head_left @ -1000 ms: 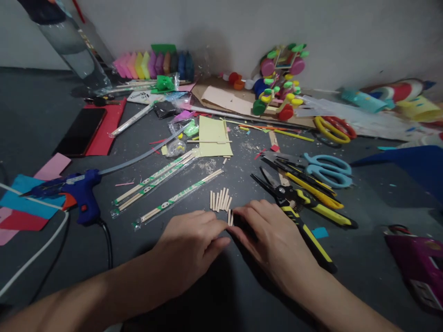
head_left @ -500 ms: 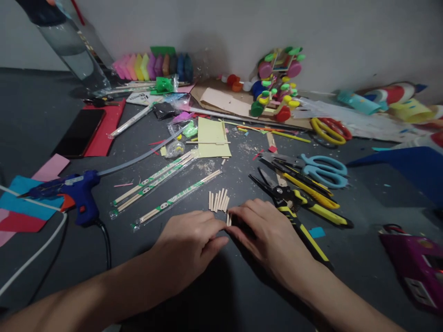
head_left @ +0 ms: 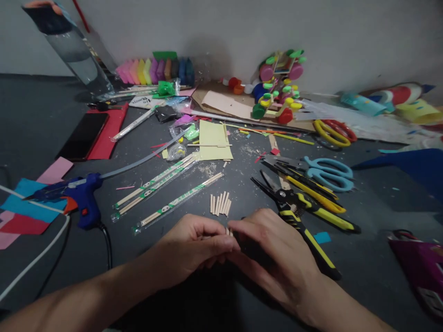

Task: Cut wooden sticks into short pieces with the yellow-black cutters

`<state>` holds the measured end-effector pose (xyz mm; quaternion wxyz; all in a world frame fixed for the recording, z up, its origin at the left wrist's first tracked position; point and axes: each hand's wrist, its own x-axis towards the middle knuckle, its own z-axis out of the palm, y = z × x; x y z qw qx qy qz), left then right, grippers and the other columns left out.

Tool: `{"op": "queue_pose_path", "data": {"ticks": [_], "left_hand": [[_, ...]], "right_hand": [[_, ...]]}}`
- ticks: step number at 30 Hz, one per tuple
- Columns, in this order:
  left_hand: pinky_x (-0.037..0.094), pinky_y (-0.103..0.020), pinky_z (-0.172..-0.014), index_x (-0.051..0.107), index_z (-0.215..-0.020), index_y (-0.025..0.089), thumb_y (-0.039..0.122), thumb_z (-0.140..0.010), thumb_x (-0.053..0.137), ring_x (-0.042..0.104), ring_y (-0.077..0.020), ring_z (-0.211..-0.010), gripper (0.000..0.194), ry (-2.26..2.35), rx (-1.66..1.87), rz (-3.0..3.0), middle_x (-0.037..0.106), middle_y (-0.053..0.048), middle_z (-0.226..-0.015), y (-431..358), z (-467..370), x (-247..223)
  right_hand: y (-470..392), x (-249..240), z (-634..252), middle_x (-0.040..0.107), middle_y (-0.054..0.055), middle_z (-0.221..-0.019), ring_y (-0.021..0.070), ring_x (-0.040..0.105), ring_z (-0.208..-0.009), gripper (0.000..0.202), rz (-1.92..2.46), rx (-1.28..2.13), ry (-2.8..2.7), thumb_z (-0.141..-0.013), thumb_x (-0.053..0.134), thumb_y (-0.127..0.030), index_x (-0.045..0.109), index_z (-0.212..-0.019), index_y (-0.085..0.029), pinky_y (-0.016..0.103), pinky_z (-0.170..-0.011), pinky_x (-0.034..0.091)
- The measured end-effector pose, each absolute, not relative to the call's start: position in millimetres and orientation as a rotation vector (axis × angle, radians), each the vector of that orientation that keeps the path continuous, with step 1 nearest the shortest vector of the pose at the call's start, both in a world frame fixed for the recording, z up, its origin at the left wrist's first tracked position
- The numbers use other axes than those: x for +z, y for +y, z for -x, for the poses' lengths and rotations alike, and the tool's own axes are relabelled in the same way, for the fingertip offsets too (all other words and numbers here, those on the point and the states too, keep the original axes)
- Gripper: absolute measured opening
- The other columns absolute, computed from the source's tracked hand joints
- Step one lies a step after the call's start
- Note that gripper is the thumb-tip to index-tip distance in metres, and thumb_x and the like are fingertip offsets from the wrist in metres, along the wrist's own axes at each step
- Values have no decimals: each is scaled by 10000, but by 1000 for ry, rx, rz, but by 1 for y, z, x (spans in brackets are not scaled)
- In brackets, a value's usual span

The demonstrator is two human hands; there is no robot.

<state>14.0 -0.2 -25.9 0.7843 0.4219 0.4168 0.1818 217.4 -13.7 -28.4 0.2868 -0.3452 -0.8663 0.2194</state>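
Observation:
My left hand (head_left: 204, 242) is closed, its thumb and fingers pinching short wooden sticks (head_left: 229, 232) whose ends show above the thumb. Close against it on the right, my right hand (head_left: 268, 249) curls its fingers around the same sticks; its fingertips are partly hidden. Several other short wooden sticks (head_left: 220, 204) lie side by side on the dark table just beyond my hands. Chopsticks in clear and green wrappers (head_left: 180, 199) lie to the left of them. Pruning shears (head_left: 287, 198) with black and yellow handles rest open just right of my right hand.
A blue glue gun (head_left: 85, 200) with its cable lies at the left, near a phone (head_left: 83, 136). Blue scissors (head_left: 328, 173) and cutters lie at the right. Yellow paper (head_left: 215, 138), clay packs (head_left: 155, 70) and small wheeled models (head_left: 277, 103) are farther back.
My left thumb has moved onto the short sticks, and both hands have drawn slightly toward me, away from the loose row. The view has shifted a little.

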Motion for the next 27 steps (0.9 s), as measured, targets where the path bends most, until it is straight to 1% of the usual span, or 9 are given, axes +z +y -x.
{"op": "queue_pose_path", "data": {"ticks": [3, 7, 12, 15, 20, 27], "left_hand": [[201, -224, -452, 584, -643, 148, 428, -821, 653, 303, -56, -463, 339, 876, 377, -841, 433, 70, -517, 1, -14, -25], [201, -224, -464, 597, -635, 146, 414, -851, 641, 313, -62, -488, 347, 845, 391, -864, 423, 69, -519, 0, -12, -27], [192, -223, -440, 604, -641, 150, 399, -865, 628, 276, -57, -453, 336, 846, 403, -833, 393, 82, -495, -3, -13, -27], [198, -214, -423, 606, -667, 152, 386, -890, 618, 280, -49, -439, 323, 813, 412, -813, 414, 79, -513, -4, -12, -25], [206, -189, -405, 555, -634, 149, 362, -921, 607, 300, -33, -430, 360, 782, 387, -813, 428, 73, -516, -5, -11, -24], [260, -136, -356, 624, -712, 142, 329, -873, 683, 384, -22, -404, 254, 724, 411, -565, 528, 53, -551, -5, -12, -24]], "right_hand": [[-14, -30, -218, 628, 50, -942, 176, 554, -841, 366, 906, 630, -2308, -955, 617, -215, 521, -1306, -181, 305, -734, 447], [-14, -31, -219, 636, 55, -951, 178, 543, -838, 376, 860, 682, -2316, -950, 615, -165, 527, -1315, -183, 318, -731, 444], [-13, -30, -217, 640, 48, -927, 167, 543, -817, 356, 830, 722, -2292, -943, 635, -175, 542, -1286, -171, 307, -710, 443], [-12, -28, -216, 642, 34, -920, 156, 550, -821, 349, 826, 792, -2252, -932, 666, -199, 560, -1263, -178, 293, -703, 446], [-11, -26, -217, 631, 29, -875, 171, 555, -792, 356, 813, 805, -2259, -939, 652, -203, 572, -1285, -211, 307, -670, 445], [-11, -26, -219, 645, 19, -870, 172, 580, -776, 392, 818, 855, -2199, -932, 660, -205, 568, -1311, -246, 310, -661, 457]]}}
